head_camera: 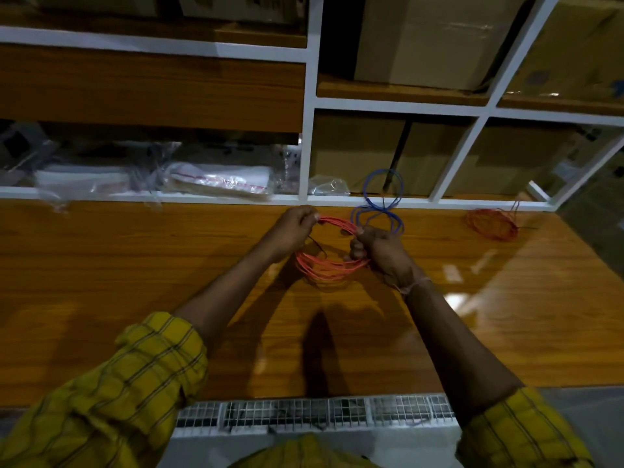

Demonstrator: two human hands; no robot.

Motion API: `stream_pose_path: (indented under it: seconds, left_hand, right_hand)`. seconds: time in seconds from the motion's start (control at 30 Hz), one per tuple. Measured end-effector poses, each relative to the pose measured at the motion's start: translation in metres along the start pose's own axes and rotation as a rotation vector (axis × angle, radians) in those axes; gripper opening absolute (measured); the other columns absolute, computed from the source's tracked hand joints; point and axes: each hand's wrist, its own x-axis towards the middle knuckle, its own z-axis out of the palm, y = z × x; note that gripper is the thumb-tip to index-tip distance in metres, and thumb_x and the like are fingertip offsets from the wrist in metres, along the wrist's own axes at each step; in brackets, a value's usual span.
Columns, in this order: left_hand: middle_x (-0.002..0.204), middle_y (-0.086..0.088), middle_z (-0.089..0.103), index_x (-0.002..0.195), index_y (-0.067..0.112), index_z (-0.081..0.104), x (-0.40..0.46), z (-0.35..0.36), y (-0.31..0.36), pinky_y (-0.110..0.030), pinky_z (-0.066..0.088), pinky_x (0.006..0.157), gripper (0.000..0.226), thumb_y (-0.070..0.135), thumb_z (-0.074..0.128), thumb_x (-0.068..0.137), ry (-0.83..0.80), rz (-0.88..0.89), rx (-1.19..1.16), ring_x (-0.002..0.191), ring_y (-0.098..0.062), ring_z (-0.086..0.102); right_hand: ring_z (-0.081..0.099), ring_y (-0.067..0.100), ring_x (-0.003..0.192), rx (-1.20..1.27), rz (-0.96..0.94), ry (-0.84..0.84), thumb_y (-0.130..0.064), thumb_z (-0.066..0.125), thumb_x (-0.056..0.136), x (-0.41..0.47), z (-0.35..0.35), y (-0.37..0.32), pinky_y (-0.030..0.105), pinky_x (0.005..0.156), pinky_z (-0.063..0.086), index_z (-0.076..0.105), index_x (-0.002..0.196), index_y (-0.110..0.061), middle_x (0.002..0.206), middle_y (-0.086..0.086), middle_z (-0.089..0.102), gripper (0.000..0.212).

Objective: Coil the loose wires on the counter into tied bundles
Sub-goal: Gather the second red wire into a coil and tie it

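We hold the orange wire coil just above the counter — left hand pinching it at eleven o'clock, right hand gripping at three. It looks light and springy — loops likely splay unless held opposite.

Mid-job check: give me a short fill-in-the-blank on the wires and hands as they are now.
1. Both hands grip the coiled ____ wire.
2. The blue wire bundle is pinched into a figure-____ shape.
3. The red wire coil lies to the ____ of the blue one on the glossy wooden counter.

Missing words: orange; eight; right
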Motion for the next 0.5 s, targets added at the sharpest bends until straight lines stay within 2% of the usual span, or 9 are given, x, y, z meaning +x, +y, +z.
stream_pose_path:
  seconds: [0.07, 0.13, 0.17, 0.23, 0.33, 0.4, 0.43, 0.5]
  left_hand:
    - [0.071, 0.005, 0.051, 0.11, 0.005, 0.067, 0.004, 0.006, -0.002, -0.027, 0.038, 0.058, 0.03, 0.027, 0.046, 0.108, 0.066, 0.016, 0.065, 0.061, -0.008, 0.046]
    - [0.07, 0.01, 0.05, 0.104, 0.006, 0.067, 0.008, 0.009, -0.006, -0.026, 0.035, 0.055, 0.028, 0.025, 0.047, 0.108, 0.091, -0.012, 0.084, 0.06, -0.004, 0.045]
    - [0.07, 0.01, 0.05, 0.103, 0.005, 0.067, 0.01, 0.009, -0.008, -0.025, 0.035, 0.054, 0.028, 0.024, 0.047, 0.108, 0.094, -0.036, 0.078, 0.06, -0.003, 0.044]
    - [0.071, 0.005, 0.051, 0.102, 0.003, 0.067, 0.012, 0.005, -0.013, -0.026, 0.035, 0.054, 0.029, 0.023, 0.048, 0.108, 0.096, -0.079, 0.062, 0.059, -0.007, 0.044]
    - [0.068, 0.004, 0.051, 0.102, 0.005, 0.07, 0.013, -0.005, -0.021, -0.026, 0.033, 0.055, 0.029, 0.023, 0.048, 0.108, 0.103, -0.123, 0.068, 0.055, -0.009, 0.042]
    - [0.068, 0.006, 0.051, 0.101, 0.005, 0.07, 0.013, -0.014, -0.027, -0.026, 0.033, 0.054, 0.028, 0.022, 0.048, 0.108, 0.11, -0.135, 0.079, 0.055, -0.007, 0.042]
    - [0.069, 0.005, 0.051, 0.1, 0.008, 0.069, 0.013, -0.02, -0.032, -0.026, 0.033, 0.053, 0.027, 0.022, 0.048, 0.108, 0.113, -0.138, 0.083, 0.055, -0.008, 0.042]
    - [0.068, 0.001, 0.05, 0.092, 0.017, 0.068, 0.013, -0.032, -0.043, -0.025, 0.031, 0.051, 0.026, 0.024, 0.048, 0.108, 0.118, -0.137, 0.075, 0.052, -0.01, 0.039]
  right_hand:
    - [0.055, 0.016, 0.06, 0.032, 0.022, -0.035, -0.014, 0.041, 0.111, 0.01, -0.005, 0.008, 0.042, 0.077, 0.053, 0.053, 0.085, -0.01, 0.068, 0.004, 0.05, 0.029]
    - [0.062, 0.015, 0.057, 0.102, 0.064, -0.058, -0.012, 0.04, 0.11, 0.019, -0.007, 0.016, 0.044, 0.076, 0.049, 0.054, 0.085, -0.009, 0.069, 0.006, 0.053, 0.029]
    - [0.062, 0.015, 0.055, 0.158, 0.088, -0.072, -0.01, 0.039, 0.11, 0.024, -0.007, 0.021, 0.042, 0.073, 0.052, 0.054, 0.088, -0.008, 0.07, 0.006, 0.055, 0.027]
    - [0.065, 0.019, 0.059, 0.253, 0.14, -0.092, -0.011, 0.039, 0.109, 0.033, -0.004, 0.028, 0.038, 0.068, 0.059, 0.057, 0.1, -0.001, 0.073, 0.007, 0.064, 0.023]
    - [0.075, 0.028, 0.08, 0.332, 0.239, -0.16, -0.025, 0.036, 0.112, 0.047, -0.001, 0.039, 0.043, 0.077, 0.061, 0.062, 0.124, 0.001, 0.096, 0.017, 0.076, 0.038]
    - [0.075, 0.032, 0.095, 0.268, 0.292, -0.175, -0.041, 0.035, 0.111, 0.061, -0.003, 0.047, 0.045, 0.085, 0.061, 0.066, 0.127, -0.002, 0.112, 0.022, 0.075, 0.052]
    - [0.075, 0.032, 0.096, 0.184, 0.294, -0.142, -0.048, 0.038, 0.108, 0.07, -0.004, 0.051, 0.043, 0.084, 0.06, 0.068, 0.125, -0.003, 0.113, 0.02, 0.076, 0.056]
    - [0.069, 0.03, 0.078, -0.036, 0.234, -0.018, -0.048, 0.051, 0.101, 0.085, -0.003, 0.058, 0.034, 0.065, 0.053, 0.071, 0.107, -0.005, 0.092, 0.013, 0.075, 0.047]
